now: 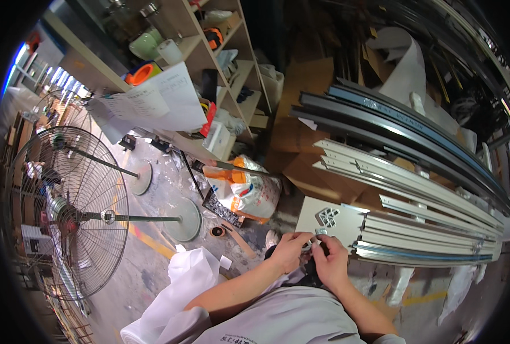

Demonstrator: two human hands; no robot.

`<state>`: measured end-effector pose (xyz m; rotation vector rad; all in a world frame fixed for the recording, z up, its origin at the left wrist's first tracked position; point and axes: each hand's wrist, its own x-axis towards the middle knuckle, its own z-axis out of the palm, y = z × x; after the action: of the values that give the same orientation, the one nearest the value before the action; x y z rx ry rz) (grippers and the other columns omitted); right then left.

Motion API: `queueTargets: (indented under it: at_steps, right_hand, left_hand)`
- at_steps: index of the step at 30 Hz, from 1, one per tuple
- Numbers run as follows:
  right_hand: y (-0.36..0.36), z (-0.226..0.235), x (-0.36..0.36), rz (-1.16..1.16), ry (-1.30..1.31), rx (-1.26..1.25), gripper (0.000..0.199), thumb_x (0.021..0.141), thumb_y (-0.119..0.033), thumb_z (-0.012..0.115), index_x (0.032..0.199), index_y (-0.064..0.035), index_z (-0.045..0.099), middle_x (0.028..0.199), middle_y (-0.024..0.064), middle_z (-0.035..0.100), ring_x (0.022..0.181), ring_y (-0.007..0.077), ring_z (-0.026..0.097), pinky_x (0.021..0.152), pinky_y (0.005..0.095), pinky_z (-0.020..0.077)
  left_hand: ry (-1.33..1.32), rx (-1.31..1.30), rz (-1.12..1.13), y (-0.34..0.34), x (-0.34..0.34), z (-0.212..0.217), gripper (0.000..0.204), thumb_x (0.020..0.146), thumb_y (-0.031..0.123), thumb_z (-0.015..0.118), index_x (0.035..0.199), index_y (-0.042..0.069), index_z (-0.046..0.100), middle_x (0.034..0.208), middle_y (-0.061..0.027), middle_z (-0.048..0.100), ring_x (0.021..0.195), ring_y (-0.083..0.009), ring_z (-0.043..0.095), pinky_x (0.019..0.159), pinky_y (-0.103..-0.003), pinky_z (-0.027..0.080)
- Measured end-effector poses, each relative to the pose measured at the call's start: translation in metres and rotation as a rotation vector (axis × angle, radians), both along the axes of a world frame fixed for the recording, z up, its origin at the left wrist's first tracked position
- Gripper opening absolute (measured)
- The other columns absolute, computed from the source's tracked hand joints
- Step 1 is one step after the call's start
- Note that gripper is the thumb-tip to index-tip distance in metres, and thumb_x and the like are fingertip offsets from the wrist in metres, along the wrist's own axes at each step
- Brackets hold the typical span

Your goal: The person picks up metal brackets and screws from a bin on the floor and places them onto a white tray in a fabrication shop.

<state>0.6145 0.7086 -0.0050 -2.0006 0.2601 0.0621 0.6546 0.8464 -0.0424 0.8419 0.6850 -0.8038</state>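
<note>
Aluminium profiles (415, 195) — pedestal fan (65, 212) leftward

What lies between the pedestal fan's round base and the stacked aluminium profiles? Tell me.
In the head view, a filled white-and-orange sack lies between the fan base and the profiles.

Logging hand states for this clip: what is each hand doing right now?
Left hand: closed, pinching a small metal piece.
Right hand: closed on the same small metal piece.

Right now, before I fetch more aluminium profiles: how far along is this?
Cut profiles lie stacked on the bench. In hand: left hand and right hand pinch a small metal connector. Another connector waits on the plate; none visibly fitted.
</note>
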Motion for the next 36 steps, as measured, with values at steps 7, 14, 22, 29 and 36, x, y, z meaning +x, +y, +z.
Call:
queueTargets:
  at_steps: [7,14,22,29,36]
  right_hand:
    - [0.013,0.053,0.019,0.180,-0.237,0.124,0.038,0.089,-0.014,0.070,0.122,0.0024,0.060,0.106,0.0156,0.057,0.089,0.0248,0.060,0.080,0.0348,0.0510]
    - [0.037,0.069,0.028,0.023,0.240,1.415,0.069,0.105,-0.059,0.025,0.131,0.0006,0.048,0.122,0.0170,0.061,0.116,0.0286,0.058,0.106,0.0433,0.0431]
    - [0.064,0.076,0.008,-0.088,0.596,1.584,0.035,0.103,-0.025,0.048,0.129,-0.0024,0.056,0.128,0.0189,0.060,0.116,0.0330,0.059,0.105,0.0410,0.0452]
    - [0.116,0.089,0.028,0.201,0.777,1.874,0.043,0.105,-0.035,0.039,0.134,-0.0069,0.052,0.129,0.0089,0.060,0.119,0.0223,0.058,0.106,0.0359,0.0444]
    - [0.182,0.084,0.029,0.190,0.616,1.741,0.034,0.105,-0.028,0.043,0.131,-0.0097,0.055,0.123,0.0056,0.063,0.115,0.0198,0.060,0.101,0.0361,0.0486]
  left_hand:
    - [-0.093,-0.581,0.455,0.014,-0.008,0.022,0.026,0.096,0.021,0.054,0.074,0.007,0.050,0.083,-0.0077,0.057,0.088,-0.0225,0.055,0.085,-0.035,0.049]
    - [-1.143,0.684,0.259,-0.008,-0.020,0.109,0.014,0.084,0.005,0.056,0.088,-0.005,0.065,0.098,-0.0174,0.070,0.094,-0.0282,0.066,0.090,-0.035,0.051]
    - [-1.609,1.313,0.074,0.014,-0.032,0.171,0.034,0.075,0.010,0.056,0.103,-0.006,0.065,0.105,-0.0223,0.066,0.096,-0.0397,0.066,0.089,-0.046,0.051]
    - [-1.572,1.632,-0.217,0.076,-0.025,0.178,0.043,0.077,0.019,0.062,0.114,-0.004,0.060,0.112,-0.0199,0.063,0.108,-0.0358,0.060,0.101,-0.054,0.040]
    - [-1.470,1.783,-0.375,0.152,-0.015,0.180,0.047,0.080,0.027,0.065,0.115,-0.004,0.060,0.114,-0.0193,0.063,0.112,-0.0344,0.059,0.102,-0.064,0.034]
